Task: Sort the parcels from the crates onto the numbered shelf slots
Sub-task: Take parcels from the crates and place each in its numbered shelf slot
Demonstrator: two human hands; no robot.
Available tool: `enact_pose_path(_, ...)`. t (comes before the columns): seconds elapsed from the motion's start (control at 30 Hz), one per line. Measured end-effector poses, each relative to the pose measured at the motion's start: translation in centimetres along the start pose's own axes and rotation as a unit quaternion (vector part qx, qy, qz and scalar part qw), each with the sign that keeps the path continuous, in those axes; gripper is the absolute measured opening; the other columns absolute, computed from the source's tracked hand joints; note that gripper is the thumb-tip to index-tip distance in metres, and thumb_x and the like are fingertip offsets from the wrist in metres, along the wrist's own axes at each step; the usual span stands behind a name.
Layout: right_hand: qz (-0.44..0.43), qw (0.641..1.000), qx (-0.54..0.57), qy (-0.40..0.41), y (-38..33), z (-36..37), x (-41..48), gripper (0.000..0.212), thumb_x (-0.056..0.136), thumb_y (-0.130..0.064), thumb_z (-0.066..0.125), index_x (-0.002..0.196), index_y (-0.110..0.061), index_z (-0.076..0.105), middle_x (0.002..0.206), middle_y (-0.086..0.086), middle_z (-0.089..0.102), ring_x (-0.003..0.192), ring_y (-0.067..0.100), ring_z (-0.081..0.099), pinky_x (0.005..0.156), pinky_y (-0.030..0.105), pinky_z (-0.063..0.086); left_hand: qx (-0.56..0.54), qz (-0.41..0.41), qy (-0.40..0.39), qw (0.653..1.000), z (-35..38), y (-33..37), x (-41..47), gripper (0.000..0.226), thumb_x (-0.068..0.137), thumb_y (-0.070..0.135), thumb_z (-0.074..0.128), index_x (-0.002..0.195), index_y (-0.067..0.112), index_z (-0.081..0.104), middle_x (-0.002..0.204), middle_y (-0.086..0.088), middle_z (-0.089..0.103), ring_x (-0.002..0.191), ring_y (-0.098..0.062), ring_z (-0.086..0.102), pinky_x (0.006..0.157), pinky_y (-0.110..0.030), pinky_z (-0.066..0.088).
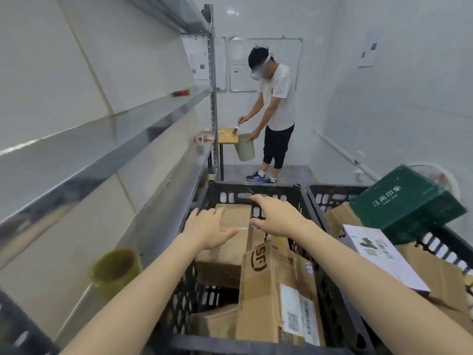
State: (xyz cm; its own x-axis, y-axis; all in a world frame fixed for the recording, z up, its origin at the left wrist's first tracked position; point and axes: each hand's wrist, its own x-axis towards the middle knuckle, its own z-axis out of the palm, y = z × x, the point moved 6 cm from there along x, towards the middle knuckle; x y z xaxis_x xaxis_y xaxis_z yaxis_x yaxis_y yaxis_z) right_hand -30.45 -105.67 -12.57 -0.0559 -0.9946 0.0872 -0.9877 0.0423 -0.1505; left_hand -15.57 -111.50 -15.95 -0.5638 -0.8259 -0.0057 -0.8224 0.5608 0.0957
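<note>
A black plastic crate (258, 194) in front of me holds several brown cardboard parcels. My left hand (208, 228) lies with spread fingers on the left top of a long brown parcel (225, 248). My right hand (275, 216) reaches over that parcel's far right end, fingers straight and thumb apart, holding nothing. An upright parcel printed "SF" (271, 288) stands to the right, below my right wrist. A second crate (330, 194) on the right carries a dark green box (407, 203), a white box (378, 252) and brown cardboard. The metal shelves (107, 160) run along the left.
A yellow-green cup (116, 270) stands on the lower shelf near the crate. A person (275, 106) works at a small wooden table (227, 135) with a grey bucket (245, 147) at the far end of the aisle. White walls close in on the right.
</note>
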Motion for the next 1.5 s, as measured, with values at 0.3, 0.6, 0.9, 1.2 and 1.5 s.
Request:
enact_pose_path(0.3, -0.01, 0.997, -0.047, -0.065, 2.4, 6.0, 6.8, 0.066, 0.095, -0.044, 0.052, 0.15, -0.017, 0.026, 0.138, 0.009, 0.051, 0.123, 0.03, 0.051, 0.099, 0.043, 0.039, -0.039, -0.032, 0.006, 0.999, 3.2, -1.0, 6.8, 0.075, 0.095, 0.059, 0.042, 0.153, 0.017, 0.021, 0.156, -0.006, 0.03, 0.14, -0.024, 0.034, 0.112, -0.038, 0.032)
enact_pose_path(0.6, -0.014, 0.992, 0.012, -0.125, 2.9, 11.0, 8.8, 0.072, 0.097, -0.044, 0.049, 0.154, -0.018, 0.013, 0.136, 0.017, 0.052, 0.115, 0.037, 0.056, 0.092, 0.041, 0.045, -0.104, -0.086, -0.065, 0.989, 7.9, -2.6, 10.2, 0.067, 0.1, 0.048, 0.037, 0.152, 0.01, 0.018, 0.153, -0.015, 0.031, 0.137, -0.031, 0.035, 0.111, -0.042, 0.032)
enact_pose_path(0.9, 0.011, 0.99, 0.063, -0.126, 3.5, 12.8, 9.5, 0.076, 0.097, -0.045, 0.048, 0.155, -0.023, 0.004, 0.138, 0.023, 0.045, 0.114, 0.038, 0.056, 0.093, 0.045, 0.049, -0.124, -0.128, -0.118, 0.977, 10.2, -3.3, 11.5, 0.07, 0.1, 0.054, 0.032, 0.153, 0.013, 0.014, 0.158, -0.023, 0.011, 0.143, -0.041, 0.022, 0.115, -0.051, 0.027)
enact_pose_path(1.2, 0.019, 0.988, 0.113, -0.106, 3.0, 13.0, 9.3, 0.084, 0.096, -0.043, 0.052, 0.155, -0.026, -0.005, 0.155, 0.029, 0.016, 0.116, 0.039, 0.056, 0.095, 0.044, 0.049, -0.145, -0.14, -0.082, 0.976, 9.1, -3.0, 12.1, 0.066, 0.099, 0.055, 0.033, 0.149, 0.013, 0.022, 0.148, -0.026, 0.031, 0.136, -0.044, 0.031, 0.111, -0.053, 0.03)
enact_pose_path(1.5, 0.054, 0.981, 0.186, -0.012, 3.0, 10.1, 8.3, 0.095, 0.09, -0.041, 0.06, 0.155, -0.019, -0.007, 0.129, 0.018, 0.056, 0.106, 0.031, 0.062, 0.083, 0.038, 0.052, -0.153, -0.137, -0.05, 0.977, 6.5, -2.3, 11.4, 0.074, 0.097, 0.059, 0.034, 0.153, 0.017, 0.011, 0.153, -0.024, 0.027, 0.138, -0.043, 0.029, 0.11, -0.052, 0.029)
